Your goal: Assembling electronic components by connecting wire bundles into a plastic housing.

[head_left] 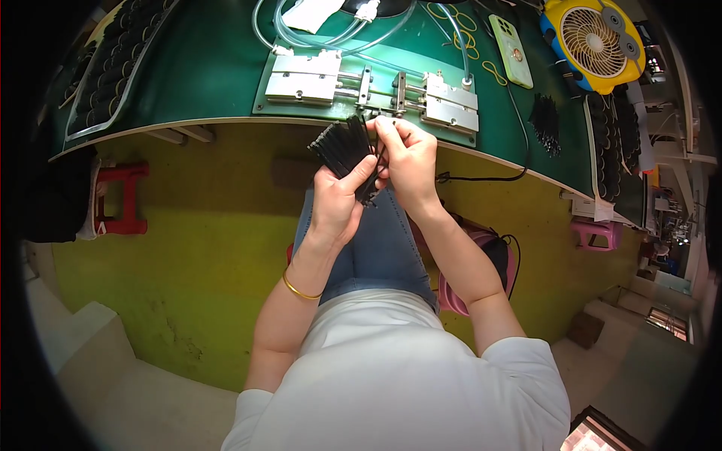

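Observation:
A bundle of thin black strands [338, 145], like short cables with small tips, is gripped in my left hand [338, 197], thumb across its front. My right hand [408, 154] is beside it, thumb and forefinger pinched at a single black strand near the bundle's right side. Both hands are in front of the bench edge, just below a metal fixture. That fixture has two silver pneumatic blocks, a left one [303, 77] and a right one [450, 104], facing each other with small dark clamps [381, 86] between them. The lower ends of the strands are partly hidden by my fingers.
Clear air hoses [338, 41] run behind the fixture on the green bench mat [203, 60]. Rubber bands [466, 37], a phone [511, 52] and a yellow fan [593, 41] lie to the right. A loose black strand pile [545, 124] and trays of black bundles [120, 68] flank the fixture.

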`<action>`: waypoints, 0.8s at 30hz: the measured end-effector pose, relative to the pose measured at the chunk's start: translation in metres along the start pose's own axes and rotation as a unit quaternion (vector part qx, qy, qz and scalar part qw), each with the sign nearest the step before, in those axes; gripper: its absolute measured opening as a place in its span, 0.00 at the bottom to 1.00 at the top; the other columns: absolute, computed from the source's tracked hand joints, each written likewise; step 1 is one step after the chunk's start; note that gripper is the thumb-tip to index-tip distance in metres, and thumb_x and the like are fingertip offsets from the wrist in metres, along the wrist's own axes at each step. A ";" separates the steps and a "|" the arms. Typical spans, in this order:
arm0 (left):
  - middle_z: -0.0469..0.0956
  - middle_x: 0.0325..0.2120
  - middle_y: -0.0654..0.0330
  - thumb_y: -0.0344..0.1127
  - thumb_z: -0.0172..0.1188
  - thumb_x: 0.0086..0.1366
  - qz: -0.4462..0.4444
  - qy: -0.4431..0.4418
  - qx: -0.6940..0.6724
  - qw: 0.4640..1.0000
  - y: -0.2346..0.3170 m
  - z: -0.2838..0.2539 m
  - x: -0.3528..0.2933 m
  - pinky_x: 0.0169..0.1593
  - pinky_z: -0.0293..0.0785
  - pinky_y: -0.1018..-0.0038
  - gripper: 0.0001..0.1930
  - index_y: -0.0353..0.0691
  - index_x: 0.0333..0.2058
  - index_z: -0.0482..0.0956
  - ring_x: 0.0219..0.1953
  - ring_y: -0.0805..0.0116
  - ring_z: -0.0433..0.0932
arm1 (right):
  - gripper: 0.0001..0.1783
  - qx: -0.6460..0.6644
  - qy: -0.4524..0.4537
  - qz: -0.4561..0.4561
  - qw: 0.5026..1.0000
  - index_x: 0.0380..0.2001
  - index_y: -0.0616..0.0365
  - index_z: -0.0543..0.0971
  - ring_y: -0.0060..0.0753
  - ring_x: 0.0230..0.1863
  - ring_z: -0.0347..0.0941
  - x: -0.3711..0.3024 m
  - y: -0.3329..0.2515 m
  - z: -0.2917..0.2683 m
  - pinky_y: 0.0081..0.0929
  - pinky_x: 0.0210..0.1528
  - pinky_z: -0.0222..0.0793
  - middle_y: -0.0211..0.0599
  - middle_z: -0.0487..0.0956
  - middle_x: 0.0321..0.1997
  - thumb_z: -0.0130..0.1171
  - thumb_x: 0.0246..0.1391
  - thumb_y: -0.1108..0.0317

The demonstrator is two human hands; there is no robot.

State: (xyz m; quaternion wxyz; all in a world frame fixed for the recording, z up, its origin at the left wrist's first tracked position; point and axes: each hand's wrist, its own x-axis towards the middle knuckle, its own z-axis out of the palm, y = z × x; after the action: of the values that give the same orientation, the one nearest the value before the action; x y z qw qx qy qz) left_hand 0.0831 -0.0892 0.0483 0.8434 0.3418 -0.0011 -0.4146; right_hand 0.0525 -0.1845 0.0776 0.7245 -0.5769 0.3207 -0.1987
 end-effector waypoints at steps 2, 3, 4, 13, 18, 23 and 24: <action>0.72 0.27 0.59 0.25 0.51 0.59 0.003 0.002 0.001 1.000 0.001 0.002 0.000 0.29 0.69 0.78 0.06 0.32 0.36 0.70 0.26 0.73 0.71 | 0.11 0.022 -0.001 0.009 1.000 0.24 0.62 0.76 0.12 0.07 0.57 0.001 0.001 -0.001 0.13 0.06 0.53 0.25 0.67 0.11 0.51 0.53 0.65; 0.72 0.27 0.59 0.25 0.51 0.59 0.004 0.002 0.002 1.000 0.002 0.002 0.000 0.29 0.70 0.78 0.06 0.32 0.36 0.70 0.26 0.73 0.71 | 0.11 0.021 -0.001 0.009 1.000 0.24 0.62 0.76 0.12 0.07 0.57 0.001 0.001 -0.001 0.13 0.06 0.53 0.25 0.67 0.11 0.51 0.53 0.65; 0.72 0.27 0.59 0.25 0.51 0.59 0.004 0.003 0.002 1.000 0.002 0.003 0.001 0.29 0.70 0.78 0.06 0.32 0.36 0.70 0.26 0.73 0.71 | 0.12 0.021 -0.001 0.011 1.000 0.24 0.62 0.76 0.12 0.07 0.57 0.002 0.000 -0.001 0.13 0.06 0.53 0.25 0.67 0.11 0.52 0.53 0.65; 0.73 0.27 0.60 0.24 0.52 0.57 -0.014 0.004 -0.012 1.000 0.007 0.007 -0.002 0.29 0.69 0.78 0.07 0.32 0.35 0.72 0.25 0.73 0.71 | 0.12 -0.021 0.001 0.008 1.000 0.22 0.62 0.76 0.12 0.06 0.57 0.000 -0.003 -0.002 0.12 0.06 0.54 0.26 0.68 0.11 0.53 0.52 0.64; 0.73 0.28 0.60 0.23 0.53 0.57 -0.002 0.004 0.001 1.000 0.007 0.005 -0.004 0.28 0.69 0.78 0.07 0.32 0.36 0.72 0.25 0.73 0.71 | 0.12 -0.045 -0.015 -0.027 0.998 0.23 0.62 0.76 0.12 0.07 0.58 -0.006 -0.006 0.001 0.12 0.06 0.55 0.27 0.69 0.12 0.53 0.53 0.64; 0.74 0.28 0.60 0.23 0.54 0.56 0.000 0.024 -0.003 1.000 0.003 0.003 -0.003 0.27 0.69 0.79 0.08 0.33 0.36 0.72 0.25 0.73 0.72 | 0.12 -0.034 -0.001 -0.020 0.999 0.24 0.63 0.76 0.12 0.07 0.59 -0.005 -0.003 0.001 0.12 0.06 0.55 0.27 0.69 0.13 0.52 0.53 0.64; 0.74 0.28 0.60 0.23 0.54 0.56 -0.001 0.024 -0.003 1.000 0.003 0.003 -0.003 0.27 0.69 0.79 0.08 0.33 0.36 0.72 0.25 0.73 0.72 | 0.12 -0.027 0.007 -0.012 1.000 0.24 0.63 0.76 0.12 0.07 0.59 -0.005 -0.003 0.001 0.12 0.06 0.55 0.27 0.70 0.13 0.52 0.53 0.65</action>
State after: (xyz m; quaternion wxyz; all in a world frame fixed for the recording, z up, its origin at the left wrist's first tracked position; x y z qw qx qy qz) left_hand 0.0827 -0.0872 0.0531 0.8439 0.3494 0.0209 -0.4065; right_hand 0.0498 -0.1812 0.0821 0.7041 -0.5987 0.3236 -0.2026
